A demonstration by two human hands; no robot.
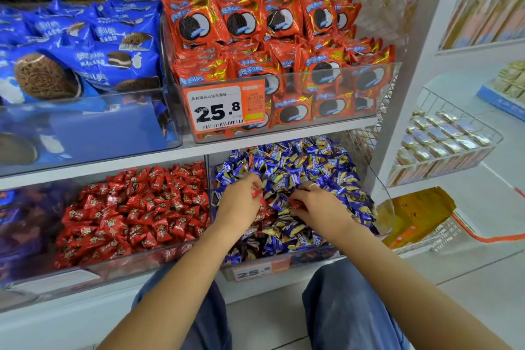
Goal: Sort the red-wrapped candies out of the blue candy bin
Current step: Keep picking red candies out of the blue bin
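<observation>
Hands in blue candy bin (382, 196): left hand (238, 204) pinching red-wrapped candy (257, 192); right hand (318, 207) pinching another red-wrapped piece (295, 203).

Bare forearms without sleeves, ring (312, 186) on a right-hand finger, blue denim trousers (346, 307)

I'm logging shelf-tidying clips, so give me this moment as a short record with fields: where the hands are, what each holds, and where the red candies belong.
setting: shop shelf, lower row of clear plastic bins
work bin: clear bin of blue-wrapped candies, with stray red ones mixed in
left hand: in the blue bin, grip pinching a red-wrapped candy
right hand: in the blue bin, fingers on a second red-wrapped candy; grip unclear
destination: clear bin of red-wrapped candies, directly left of the blue bin
above: bin of red cookie packets with an orange price tag
</observation>
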